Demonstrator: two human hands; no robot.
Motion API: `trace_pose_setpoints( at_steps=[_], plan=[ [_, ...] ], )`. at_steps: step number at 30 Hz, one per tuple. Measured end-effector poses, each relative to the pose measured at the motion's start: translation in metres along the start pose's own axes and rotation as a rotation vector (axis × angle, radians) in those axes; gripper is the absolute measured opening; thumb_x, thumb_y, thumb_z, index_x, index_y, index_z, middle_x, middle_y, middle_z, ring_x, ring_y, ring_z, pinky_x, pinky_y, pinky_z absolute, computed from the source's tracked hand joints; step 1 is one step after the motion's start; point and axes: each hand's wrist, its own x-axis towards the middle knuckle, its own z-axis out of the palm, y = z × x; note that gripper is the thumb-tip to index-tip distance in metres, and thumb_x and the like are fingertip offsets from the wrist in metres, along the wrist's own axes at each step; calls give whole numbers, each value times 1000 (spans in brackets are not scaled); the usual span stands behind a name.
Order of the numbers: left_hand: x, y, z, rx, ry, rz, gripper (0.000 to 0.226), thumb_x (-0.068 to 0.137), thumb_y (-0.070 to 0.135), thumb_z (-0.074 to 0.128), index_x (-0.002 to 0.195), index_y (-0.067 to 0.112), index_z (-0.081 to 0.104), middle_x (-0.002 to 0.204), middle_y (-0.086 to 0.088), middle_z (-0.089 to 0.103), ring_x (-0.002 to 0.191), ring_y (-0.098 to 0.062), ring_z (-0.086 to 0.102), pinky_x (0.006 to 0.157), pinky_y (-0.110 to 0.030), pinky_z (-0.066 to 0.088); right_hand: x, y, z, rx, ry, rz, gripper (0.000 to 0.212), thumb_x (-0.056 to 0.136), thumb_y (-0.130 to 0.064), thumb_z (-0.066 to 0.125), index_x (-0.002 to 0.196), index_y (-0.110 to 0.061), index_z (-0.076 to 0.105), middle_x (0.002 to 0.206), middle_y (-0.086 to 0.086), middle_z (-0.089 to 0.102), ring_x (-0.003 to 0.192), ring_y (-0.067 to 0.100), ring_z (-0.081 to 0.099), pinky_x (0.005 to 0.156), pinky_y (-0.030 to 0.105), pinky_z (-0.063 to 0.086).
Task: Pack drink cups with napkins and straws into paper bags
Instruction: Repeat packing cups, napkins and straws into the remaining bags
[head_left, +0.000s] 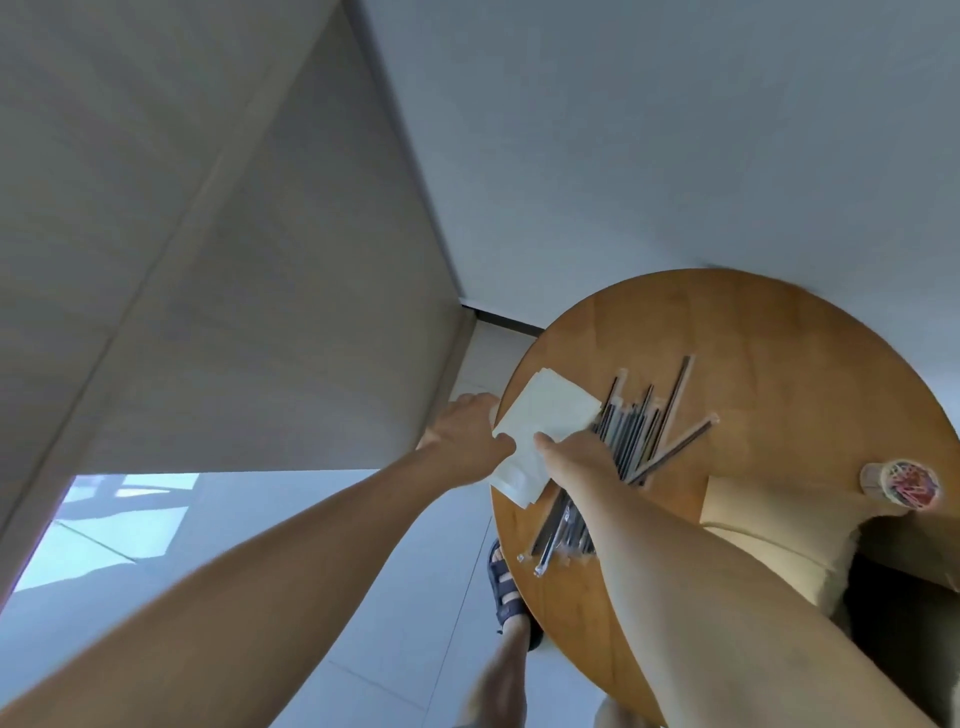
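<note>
Left hand (467, 436): pinches the napkins (550, 408) at the table (753, 332) edge.
Right hand (574, 460): pinches the same napkins, over the straws (641, 431).

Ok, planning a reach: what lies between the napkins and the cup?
The pile of straws, right beside the napkins; then bare table up to the cup. The head view shows it.

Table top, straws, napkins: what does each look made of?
The table top looks like wood: warm brown grain and plank seams, smooth with a slight sheen. The straws are dark, probably plastic, each in a clear glossy wrapper; the material is unsure. The napkins look like white matte paper, thin folded sheets stacked.
</note>
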Motion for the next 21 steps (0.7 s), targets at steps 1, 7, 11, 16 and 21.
trace_pose_setpoints(
  at_steps=[1,7,11,16,21],
  plan=[
    [0,-3,1,2,11,-3,56,90,35,60,142,21,42,143,-4,45,114,-23,53,82,-33,51,1,2,4,7,27,-6,45,90,-54,52,93,-10,56,78,3,61,67,20,59,46,24,35],
    [-4,-9,1,-5,9,-2,56,91,34,59,143,22,41,139,-3,49,100,-17,54,75,-30,52,-6,9,6,-6,161,-44,35,95,-38,49,78,-8,57,67,6,60,57,19,60,46,25,41],
    [-11,-4,0,-57,8,25,47,93,30,59,137,20,46,133,-4,53,93,-17,58,69,-26,53,-13,15,-2,-53,220,-85,37,96,-32,49,65,-12,48,60,3,52,52,16,53,45,25,36],
    [-17,4,-3,-65,13,35,47,93,31,57,137,21,45,131,-2,54,91,-14,54,61,-20,45,-31,25,-11,11,327,-126,25,93,-35,56,82,-13,54,67,0,59,60,17,61,51,29,50],
    [-18,14,-2,-196,-25,10,43,95,37,53,135,22,47,126,2,57,95,-13,53,57,-17,38,-59,27,-24,522,346,-275,26,93,-30,62,70,-19,57,59,-8,58,60,17,60,48,26,42]
  ],
)
